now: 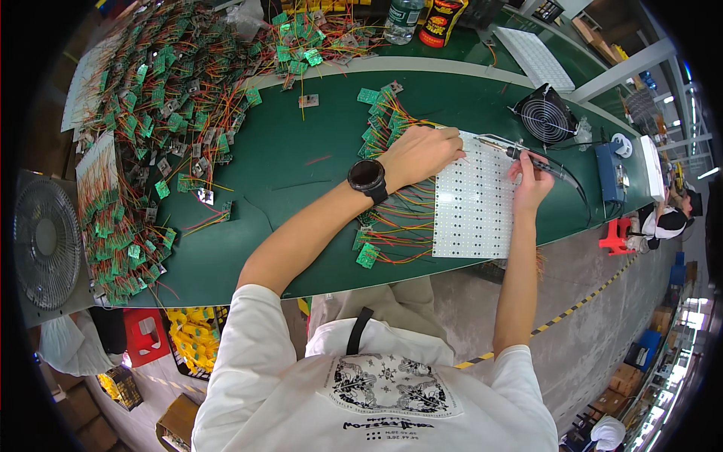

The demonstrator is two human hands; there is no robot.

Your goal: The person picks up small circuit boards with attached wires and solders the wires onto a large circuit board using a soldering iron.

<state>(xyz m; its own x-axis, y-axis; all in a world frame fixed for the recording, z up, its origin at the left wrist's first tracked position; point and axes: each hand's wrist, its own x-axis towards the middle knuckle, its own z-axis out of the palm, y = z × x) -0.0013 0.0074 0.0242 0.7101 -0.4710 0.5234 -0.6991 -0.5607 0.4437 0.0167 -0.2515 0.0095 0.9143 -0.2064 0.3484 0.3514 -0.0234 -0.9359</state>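
Observation:
A white panel with rows of small dark marks lies on the green table. Along its left side, red and yellow wires lead to several small green circuit boards. Over the panel's upper left edge is my left hand, wearing a black watch on the wrist. Its fingertips are pinched together, and what they hold is too small to make out. My right hand grips a soldering iron at the panel's upper right, its metal tip pointing left toward my left fingers.
A large heap of wired circuit boards covers the table's left part. Behind the panel's right corner stands a small black fan, near a blue box-shaped unit. A bottle stands at the back; a larger fan is far left.

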